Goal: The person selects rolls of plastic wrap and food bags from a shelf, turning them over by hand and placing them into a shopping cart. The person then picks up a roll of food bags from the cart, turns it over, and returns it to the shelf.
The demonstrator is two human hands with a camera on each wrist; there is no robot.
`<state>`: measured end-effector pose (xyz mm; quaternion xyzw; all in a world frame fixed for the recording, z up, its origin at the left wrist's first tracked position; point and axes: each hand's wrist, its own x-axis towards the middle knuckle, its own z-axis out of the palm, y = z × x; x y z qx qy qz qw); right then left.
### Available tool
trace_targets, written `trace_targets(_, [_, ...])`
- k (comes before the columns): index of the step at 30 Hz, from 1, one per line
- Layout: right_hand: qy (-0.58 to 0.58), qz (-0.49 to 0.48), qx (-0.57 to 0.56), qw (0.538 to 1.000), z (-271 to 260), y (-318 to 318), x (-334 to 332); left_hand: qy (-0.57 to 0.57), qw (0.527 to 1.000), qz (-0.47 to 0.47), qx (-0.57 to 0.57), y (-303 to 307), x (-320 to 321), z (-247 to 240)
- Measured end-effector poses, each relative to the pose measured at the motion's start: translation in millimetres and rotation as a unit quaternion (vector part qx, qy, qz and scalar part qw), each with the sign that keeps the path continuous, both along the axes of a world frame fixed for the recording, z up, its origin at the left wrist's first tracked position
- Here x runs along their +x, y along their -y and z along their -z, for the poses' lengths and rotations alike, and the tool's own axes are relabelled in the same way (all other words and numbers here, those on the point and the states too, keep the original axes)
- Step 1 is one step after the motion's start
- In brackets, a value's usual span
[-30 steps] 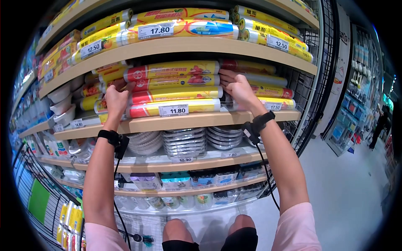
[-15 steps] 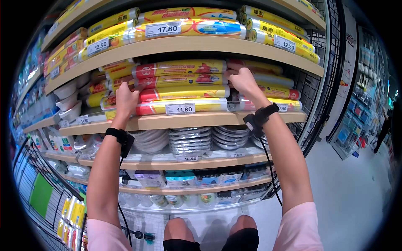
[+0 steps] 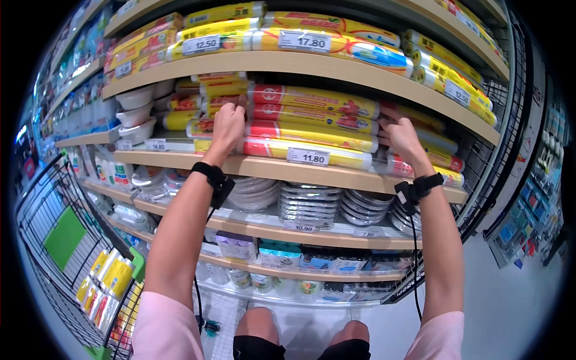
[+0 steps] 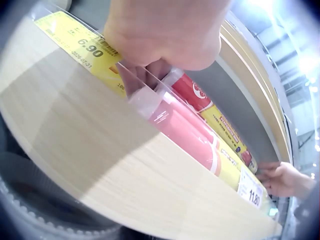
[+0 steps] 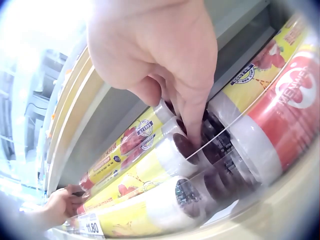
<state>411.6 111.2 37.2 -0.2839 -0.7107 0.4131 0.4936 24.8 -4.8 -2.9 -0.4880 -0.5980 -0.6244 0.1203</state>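
The shelving was packed with goods, and a wire cart (image 3: 36,240) stood at the person's left. On the wooden shelf (image 3: 180,159) at chest height lay a stack of rolls (image 3: 312,120), yellow and red, on their sides behind a clear strip, well above the foil trays one level down. A price tag (image 3: 307,156) reading 11.80 sat on the shelf edge below the stack.

The left hand (image 3: 228,126) was up at the left ends of the rolls, its fingers (image 4: 150,75) tucked behind the strip and touching the end of the bottom roll. Whether they curled round a roll or only pressed on it could not be told. The right hand (image 3: 403,139) was at the right ends, its fingers (image 5: 192,130) held together and nearly straight, tips pushing on a roll's end cap and gripping nothing.

With a hand at each end, the step looked like squaring the stack. A next move would call for even pressure from both sides, so that no roll slid out past the strip.
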Motion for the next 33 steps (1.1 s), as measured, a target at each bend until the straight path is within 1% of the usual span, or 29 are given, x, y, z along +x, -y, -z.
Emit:
trace_targets(1, [-0.004, -0.016, 0.003, 1.0, -1, 7, 0, 0.027, 0.999, 0.013, -0.014, 11, 9, -7])
trace_targets(5, [0.004, 0.004, 0.004, 1.0, -2, 7, 0, 0.057, 0.998, 0.011, -0.003, -4, -5, 0])
trace_targets(7, [0.005, 0.006, 0.008, 1.0, -1, 2, 1, 0.034, 0.999, -0.014, 0.002, 2, -1, -1])
trace_targets(10, [0.017, 0.045, 0.038, 0.998, -2, 2, -2, 0.002, 1.0, -0.025, -0.011, -5, -3, 2])
trace_targets(12, [0.056, 0.074, 0.12, 0.988, -2, -18, -1, 0.01, 0.997, 0.074, 0.024, -11, -10, 6])
trace_targets(15, [0.094, 0.092, 0.057, 0.99, -12, 11, -15, -0.096, 0.995, 0.002, -0.006, 7, 8, 0])
trace_targets(18, [0.127, 0.092, 0.007, 0.988, -16, 18, -22, -0.07, 0.997, 0.032, 0.007, -3, 0, 2])
trace_targets(19, [0.138, 0.096, 0.0, 0.986, -16, 17, -22, -0.059, 0.997, 0.051, -0.03, -2, -2, -1])
trace_targets(20, [0.148, 0.101, -0.008, 0.984, -16, 17, -22, -0.065, 0.997, 0.046, -0.016, -6, -7, 1])
trace_targets(21, [0.136, 0.076, -0.034, 0.987, -17, 21, -23, -0.071, 0.997, 0.042, -0.001, -9, -8, 2])
trace_targets(23, [0.135, 0.086, -0.025, 0.987, -18, 29, -26, -0.076, 0.996, 0.025, 0.025, -15, -10, 5])
trace_targets(25, [0.112, 0.079, -0.021, 0.99, -17, 35, -29, -0.062, 0.998, 0.022, 0.014, -17, -14, 5])
trace_targets(26, [0.121, 0.087, -0.015, 0.989, -16, 35, -30, -0.054, 0.998, 0.018, 0.007, -18, -16, 5])
trace_targets(29, [0.139, 0.093, -0.008, 0.986, -18, 38, -33, -0.064, 0.995, 0.072, 0.034, -17, -20, 5])
trace_targets(31, [0.14, 0.081, -0.013, 0.987, -17, 42, -28, -0.065, 0.995, 0.071, 0.04, -16, -14, 2])
trace_targets(32, [0.12, 0.089, -0.011, 0.989, -15, 42, -27, -0.067, 0.995, 0.065, 0.042, -13, -13, 3])
trace_targets(33, [0.1, 0.095, -0.01, 0.99, -11, 42, -27, -0.037, 0.997, 0.048, 0.046, -3, -6, 1])
